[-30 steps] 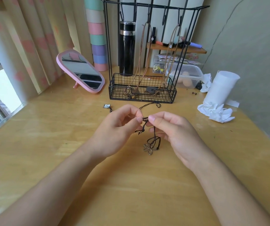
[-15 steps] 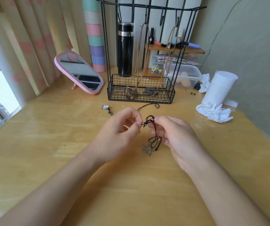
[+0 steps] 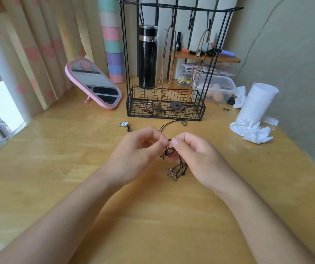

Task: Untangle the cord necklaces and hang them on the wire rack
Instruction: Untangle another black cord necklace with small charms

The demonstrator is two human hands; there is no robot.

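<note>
My left hand and my right hand meet over the middle of the wooden table, both pinching a knotted black cord necklace at its small bead. A metal flower pendant hangs from the tangle just above the table. More black cord trails away toward the black wire rack. Two brown cord necklaces hang from the rack's hooks, their pendants lying in its basket. A small square pendant lies on the table to the left of the trailing cord.
A pink mirror leans at the back left. A black flask stands behind the rack. A clear plastic tub, a paper roll and crumpled tissue sit at the right. Curtains and a window fill the left side.
Both hands have drawn closer together, fingertips now meeting at the bead. The cord loop between them has tightened. The pendant hangs in about the same place.
</note>
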